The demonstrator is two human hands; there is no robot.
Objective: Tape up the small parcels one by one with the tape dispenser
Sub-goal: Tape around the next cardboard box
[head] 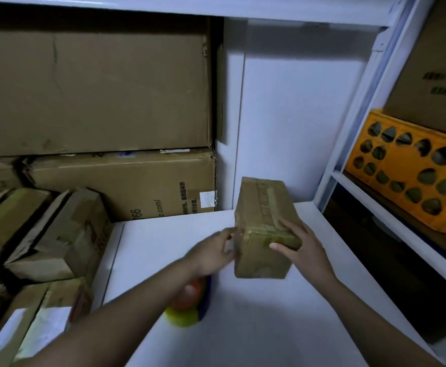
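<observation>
A small brown cardboard parcel [264, 223] with tape along its top lies on the white table [269, 313]. My right hand [300, 247] grips its near right corner, thumb on the front face and fingers over the top. My left hand [213, 251] touches the parcel's left side with fairly straight fingers; it looks blurred. The tape dispenser [190, 305], with a yellow-green roll, an orange core and a blue body, lies on the table under my left forearm, partly hidden.
Several small cardboard parcels [52, 239] are piled at the left of the table. Large cartons [92, 94] are stacked behind them against the wall. A white shelf rack [354, 133] at the right holds an orange crate [412, 168] and another carton.
</observation>
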